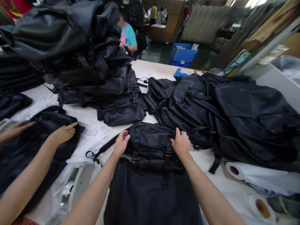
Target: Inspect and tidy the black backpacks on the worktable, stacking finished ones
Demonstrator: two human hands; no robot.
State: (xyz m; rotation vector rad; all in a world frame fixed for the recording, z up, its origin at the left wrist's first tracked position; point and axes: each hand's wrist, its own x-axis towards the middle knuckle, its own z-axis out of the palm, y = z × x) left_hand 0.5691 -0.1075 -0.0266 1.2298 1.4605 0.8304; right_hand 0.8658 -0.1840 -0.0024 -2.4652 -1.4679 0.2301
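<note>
Beyond the pale, flat surface (154, 65), one person in a light-blue top and pink apron (131, 34) is half hidden by a tall heap of black, leather-like bags (63, 34). That makes two heaps with the right-hand pile of black bags (239, 100) (both too tangled to count bag by bag). Between and nearer lies one black, leather-like backpack with two buckled straps (152, 193), its lower end cut off by the frame. Set apart from each other, the left hand (122, 142) is closed on its upper left edge and the right hand (181, 142) on its upper right, some fingertips tucked out of sight. Two more hands, a co-worker's (62, 135), lie over another black bag (55, 119) at left, one arm cropped. Two white rolls with brown cores (273, 211) sit at right, the lower one blurred.
</note>
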